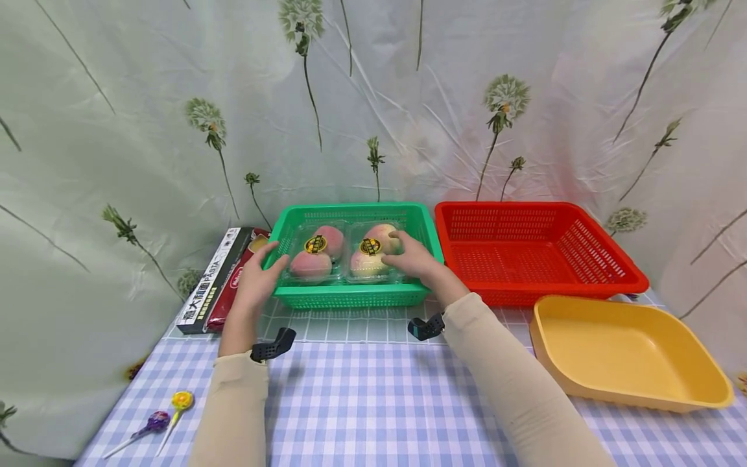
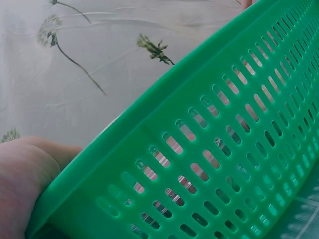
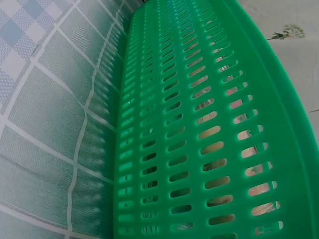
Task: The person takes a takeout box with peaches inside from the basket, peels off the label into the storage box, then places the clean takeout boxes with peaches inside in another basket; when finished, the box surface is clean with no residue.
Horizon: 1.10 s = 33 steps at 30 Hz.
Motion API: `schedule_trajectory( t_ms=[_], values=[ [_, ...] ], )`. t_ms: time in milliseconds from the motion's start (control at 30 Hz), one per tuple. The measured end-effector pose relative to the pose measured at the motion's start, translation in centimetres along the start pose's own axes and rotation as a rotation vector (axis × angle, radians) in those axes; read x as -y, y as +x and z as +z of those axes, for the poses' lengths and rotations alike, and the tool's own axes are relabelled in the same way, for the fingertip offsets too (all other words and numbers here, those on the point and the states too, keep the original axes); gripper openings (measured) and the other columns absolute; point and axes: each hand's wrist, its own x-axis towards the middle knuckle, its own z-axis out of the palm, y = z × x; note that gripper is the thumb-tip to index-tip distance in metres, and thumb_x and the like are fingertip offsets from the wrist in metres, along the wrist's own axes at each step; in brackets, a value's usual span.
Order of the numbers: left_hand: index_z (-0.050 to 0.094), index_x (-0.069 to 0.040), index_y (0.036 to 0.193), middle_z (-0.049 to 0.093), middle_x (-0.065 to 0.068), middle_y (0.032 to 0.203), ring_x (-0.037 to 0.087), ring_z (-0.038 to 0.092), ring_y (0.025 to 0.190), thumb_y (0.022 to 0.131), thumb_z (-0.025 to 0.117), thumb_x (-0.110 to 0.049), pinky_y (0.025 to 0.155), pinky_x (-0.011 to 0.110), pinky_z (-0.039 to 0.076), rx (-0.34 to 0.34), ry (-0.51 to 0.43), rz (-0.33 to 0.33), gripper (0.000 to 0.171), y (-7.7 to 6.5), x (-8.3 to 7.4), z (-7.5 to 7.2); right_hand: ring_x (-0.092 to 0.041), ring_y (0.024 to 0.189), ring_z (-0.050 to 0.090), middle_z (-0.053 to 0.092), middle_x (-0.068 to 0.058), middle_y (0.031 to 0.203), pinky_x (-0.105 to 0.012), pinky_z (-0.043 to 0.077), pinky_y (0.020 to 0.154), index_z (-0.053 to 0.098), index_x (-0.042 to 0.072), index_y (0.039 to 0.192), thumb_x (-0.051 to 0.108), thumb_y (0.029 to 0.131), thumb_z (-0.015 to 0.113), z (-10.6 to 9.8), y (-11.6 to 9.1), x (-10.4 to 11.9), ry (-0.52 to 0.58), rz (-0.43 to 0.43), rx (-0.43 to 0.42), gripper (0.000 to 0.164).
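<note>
- Left hand [image 1: 257, 280]: hovering wide-fingered over left rim of green plastic basket [image 1: 351, 298]
- Right hand [image 1: 417, 258]: likewise, over its right
- Inside: clear plastic peach boxes [image 1: 316, 254], probably slippery, bruisable; hold sides

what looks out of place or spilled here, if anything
Nothing looks spilled or damaged. A purple lollipop and a yellow lollipop lie loose on the checked cloth at left, outside any container; the yellow tray looks slightly askew beside the red basket.
</note>
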Motion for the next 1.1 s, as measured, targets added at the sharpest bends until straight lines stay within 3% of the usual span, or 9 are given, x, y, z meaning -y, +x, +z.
schedule_trajectory(
  t_ms=[167,333,467,600,633,867,933,1000,1100],
  values=[
    [0.029,-0.024,0.158,0.025,0.017,0.164,0.040,0.029,0.148,0.103,0.053,-0.034,0.118,0.061,0.029,0.024,0.026,0.001,0.061,0.2,0.0,-0.2,-0.035,0.140,0.029,0.028,-0.021,0.152,-0.054,0.038,0.109,0.040,0.022,0.149,0.025,0.096,0.063,-0.1,-0.1,0.3,0.027,-0.075,-0.055,0.058],
    [0.025,-0.025,0.159,0.023,0.017,0.165,0.041,0.028,0.148,0.102,0.055,-0.033,0.117,0.064,0.027,0.049,0.075,0.004,0.065,0.3,0.3,-0.5,-0.032,0.140,0.028,0.023,-0.019,0.155,-0.048,0.047,0.101,0.045,0.025,0.149,0.028,0.098,0.061,0.2,-0.2,0.6,0.044,-0.100,-0.025,0.054],
    [0.021,-0.029,0.160,0.020,0.016,0.166,0.040,0.027,0.148,0.100,0.057,-0.040,0.116,0.063,0.029,0.093,0.074,0.005,0.071,0.2,0.5,-0.8,-0.032,0.125,0.047,0.024,-0.014,0.162,-0.046,0.058,0.085,0.045,0.028,0.150,0.029,0.100,0.058,0.3,-0.2,0.8,0.073,-0.061,0.002,0.052],
    [0.018,-0.031,0.160,0.019,0.014,0.166,0.037,0.030,0.144,0.098,0.058,-0.047,0.111,0.059,0.039,0.129,0.039,0.006,0.075,0.0,0.6,-0.9,-0.035,0.121,0.055,0.032,-0.007,0.162,-0.049,0.059,0.084,0.047,0.028,0.149,0.026,0.100,0.057,0.1,-0.3,0.9,0.136,-0.028,0.009,0.050],
    [0.018,-0.032,0.160,0.019,0.013,0.166,0.037,0.031,0.142,0.098,0.058,-0.047,0.108,0.059,0.042,0.134,0.029,0.008,0.076,-0.1,0.6,-1.0,-0.035,0.127,0.052,0.034,-0.008,0.160,-0.051,0.059,0.084,0.048,0.028,0.148,0.024,0.099,0.056,0.1,-0.3,0.9,0.156,-0.021,0.008,0.049],
    [0.020,-0.030,0.160,0.018,0.013,0.167,0.038,0.025,0.149,0.101,0.056,-0.040,0.118,0.062,0.028,0.121,0.022,0.030,0.071,0.1,0.9,-0.8,-0.027,0.119,0.053,0.049,-0.008,0.150,-0.052,0.059,0.082,0.055,0.027,0.143,0.019,0.096,0.052,-0.2,-0.6,1.1,0.305,0.072,-0.080,0.048],
    [0.020,-0.030,0.160,0.018,0.012,0.167,0.037,0.025,0.149,0.101,0.055,-0.037,0.119,0.062,0.027,0.117,0.022,0.026,0.069,0.1,1.0,-0.7,-0.022,0.114,0.052,0.044,-0.007,0.154,-0.052,0.059,0.082,0.053,0.027,0.145,0.021,0.097,0.050,-0.6,-0.9,1.3,0.342,0.081,-0.112,0.048],
    [0.021,-0.029,0.160,0.019,0.012,0.167,0.037,0.025,0.149,0.102,0.054,-0.037,0.119,0.061,0.027,0.112,0.022,0.024,0.068,0.2,1.1,-0.6,-0.015,0.092,0.052,0.042,-0.007,0.155,-0.050,0.060,0.080,0.053,0.027,0.145,0.018,0.097,0.047,-1.1,-1.3,1.7,0.370,0.062,-0.150,0.050],
    [0.023,-0.028,0.160,0.022,0.015,0.166,0.037,0.027,0.148,0.102,0.054,-0.036,0.118,0.060,0.028,0.096,0.015,0.036,0.066,0.2,1.2,-0.5,-0.010,0.065,0.040,0.044,-0.009,0.149,-0.044,0.061,0.072,0.054,0.028,0.144,0.016,0.096,0.046,-2.0,-2.5,2.6,0.408,0.003,-0.191,0.051]
  ],
)
